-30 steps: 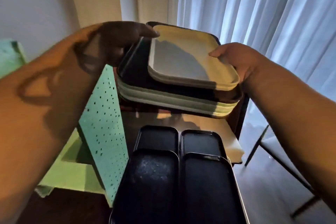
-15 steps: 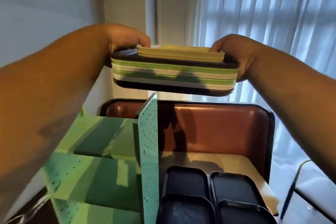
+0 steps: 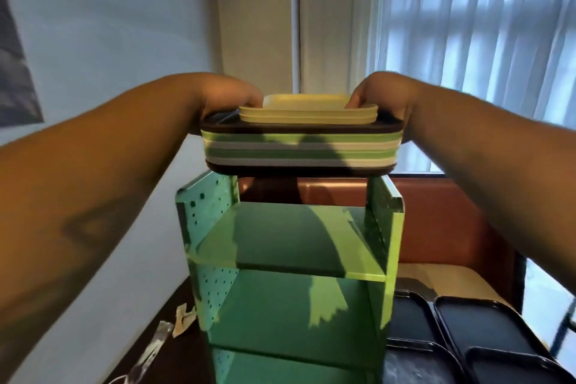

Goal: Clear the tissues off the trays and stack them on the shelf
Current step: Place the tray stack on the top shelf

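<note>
While both hands clamp its ends, the stack of trays [image 3: 300, 146] hangs level above the green shelf [image 3: 290, 262].
The left hand [image 3: 229, 100] and right hand [image 3: 385, 97] press thumbs on top; dark trays [image 3: 467, 333] lie beside the shelf.

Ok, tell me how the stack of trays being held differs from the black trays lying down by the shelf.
The held stack of trays is in the air above the green shelf, gripped at its ends by the left hand and right hand; the black trays lie flat, untouched, beside the shelf. The stack mixes yellow, dark, green and white layers; the low trays are all black. The stack is piled up; the low trays are mostly spread side by side. Both have rounded corners.
</note>
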Demonstrator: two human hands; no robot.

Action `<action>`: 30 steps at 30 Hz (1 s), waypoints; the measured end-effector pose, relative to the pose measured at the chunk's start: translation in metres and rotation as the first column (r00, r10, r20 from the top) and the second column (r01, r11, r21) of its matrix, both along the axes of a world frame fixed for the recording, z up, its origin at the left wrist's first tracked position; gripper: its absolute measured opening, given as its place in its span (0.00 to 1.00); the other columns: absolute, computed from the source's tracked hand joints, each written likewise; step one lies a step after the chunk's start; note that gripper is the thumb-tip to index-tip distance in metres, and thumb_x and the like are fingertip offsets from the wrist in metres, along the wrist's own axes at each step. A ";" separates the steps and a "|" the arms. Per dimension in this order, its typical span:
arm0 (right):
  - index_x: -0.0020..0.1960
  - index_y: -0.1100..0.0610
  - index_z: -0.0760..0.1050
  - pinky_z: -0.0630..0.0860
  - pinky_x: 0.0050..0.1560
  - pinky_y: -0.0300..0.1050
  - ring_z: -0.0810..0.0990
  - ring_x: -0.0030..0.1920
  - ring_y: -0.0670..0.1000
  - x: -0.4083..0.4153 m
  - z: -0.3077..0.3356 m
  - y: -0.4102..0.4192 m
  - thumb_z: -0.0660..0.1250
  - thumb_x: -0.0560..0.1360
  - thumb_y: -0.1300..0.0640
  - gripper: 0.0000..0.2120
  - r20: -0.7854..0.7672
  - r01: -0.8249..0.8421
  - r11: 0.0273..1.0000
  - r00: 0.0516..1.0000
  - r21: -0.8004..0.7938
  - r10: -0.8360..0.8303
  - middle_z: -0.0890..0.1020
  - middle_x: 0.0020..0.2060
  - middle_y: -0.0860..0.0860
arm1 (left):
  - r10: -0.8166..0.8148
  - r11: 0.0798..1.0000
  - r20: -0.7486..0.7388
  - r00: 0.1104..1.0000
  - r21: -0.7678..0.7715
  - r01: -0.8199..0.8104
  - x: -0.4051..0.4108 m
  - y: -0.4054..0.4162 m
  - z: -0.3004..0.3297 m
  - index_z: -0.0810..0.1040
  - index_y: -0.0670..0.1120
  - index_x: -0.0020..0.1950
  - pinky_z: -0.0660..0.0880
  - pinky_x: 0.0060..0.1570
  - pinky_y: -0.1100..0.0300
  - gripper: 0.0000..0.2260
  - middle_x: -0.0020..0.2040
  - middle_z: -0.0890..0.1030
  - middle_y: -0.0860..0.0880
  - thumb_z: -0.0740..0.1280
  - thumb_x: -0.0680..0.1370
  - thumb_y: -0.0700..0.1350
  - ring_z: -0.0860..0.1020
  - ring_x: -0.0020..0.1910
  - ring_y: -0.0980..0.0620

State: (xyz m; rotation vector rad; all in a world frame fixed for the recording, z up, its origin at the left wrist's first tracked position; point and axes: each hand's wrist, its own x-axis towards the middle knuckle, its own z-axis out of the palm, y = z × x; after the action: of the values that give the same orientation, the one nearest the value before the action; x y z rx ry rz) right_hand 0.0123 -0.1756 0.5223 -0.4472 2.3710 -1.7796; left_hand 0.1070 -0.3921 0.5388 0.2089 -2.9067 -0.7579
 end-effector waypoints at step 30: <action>0.60 0.60 0.75 0.69 0.52 0.48 0.72 0.52 0.55 -0.026 -0.089 -0.068 0.61 0.83 0.60 0.08 -0.047 -0.025 0.384 0.983 0.923 0.177 0.72 0.41 0.53 | 0.118 0.988 0.397 0.910 0.050 -0.149 -0.072 -0.014 -0.104 0.76 0.43 0.63 0.73 0.67 0.44 0.11 0.67 0.75 0.38 0.66 0.81 0.43 0.75 0.65 0.37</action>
State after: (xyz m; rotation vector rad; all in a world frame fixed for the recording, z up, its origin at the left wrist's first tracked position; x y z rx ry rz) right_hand -0.0133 -0.2437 0.4331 -0.5038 2.8478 -0.1193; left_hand 0.0349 -0.4059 0.4349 0.6328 -3.1882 -0.8994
